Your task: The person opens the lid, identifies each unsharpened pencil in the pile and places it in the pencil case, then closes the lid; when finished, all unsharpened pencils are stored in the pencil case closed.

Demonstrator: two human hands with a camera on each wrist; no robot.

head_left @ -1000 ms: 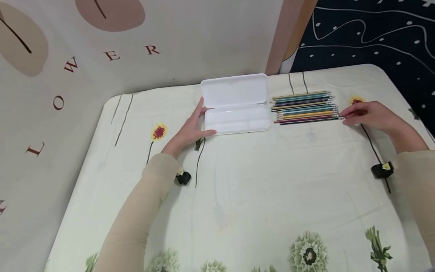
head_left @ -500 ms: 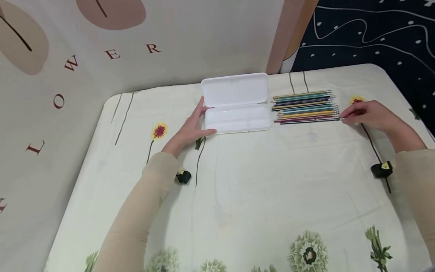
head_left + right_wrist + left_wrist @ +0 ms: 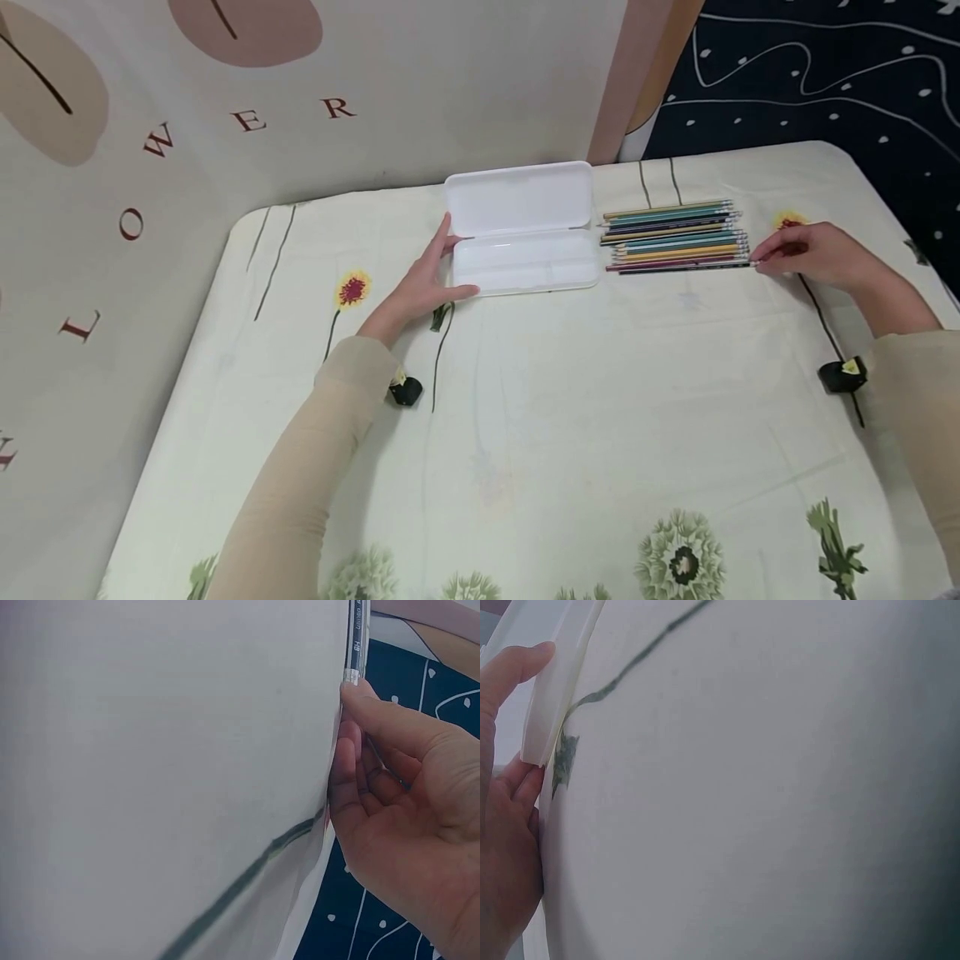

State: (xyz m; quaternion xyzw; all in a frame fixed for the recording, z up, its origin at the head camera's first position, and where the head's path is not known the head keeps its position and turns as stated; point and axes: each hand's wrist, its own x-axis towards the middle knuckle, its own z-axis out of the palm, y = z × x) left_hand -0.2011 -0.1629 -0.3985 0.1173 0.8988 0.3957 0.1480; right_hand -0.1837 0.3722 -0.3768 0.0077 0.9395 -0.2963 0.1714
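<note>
A white plastic pencil case [image 3: 525,260] lies unfolded near the back of the table, its lid leaning back and its tray bare inside. My left hand [image 3: 420,287] holds its left end, thumb over the front rim and the other fingers along the side; the left wrist view shows the case's corner [image 3: 546,712] between them. To the right of the case lies a row of pencils [image 3: 675,237] in gold, teal, yellow, red and black. My right hand [image 3: 817,254] pinches the end of the nearest black pencil [image 3: 356,645], at its ferrule end, with thumb and fingertips.
A cream flowered cloth [image 3: 570,400] covers the table. Behind it rises a pale wall [image 3: 450,100] with printed letters, and a dark patterned cloth [image 3: 810,92] hangs at the back right. The table's right edge lies close beyond my right hand.
My right hand, with the black pencil's end, has shifted very slightly left, bringing the pencil more in line with the row. My left hand stays on the case.
</note>
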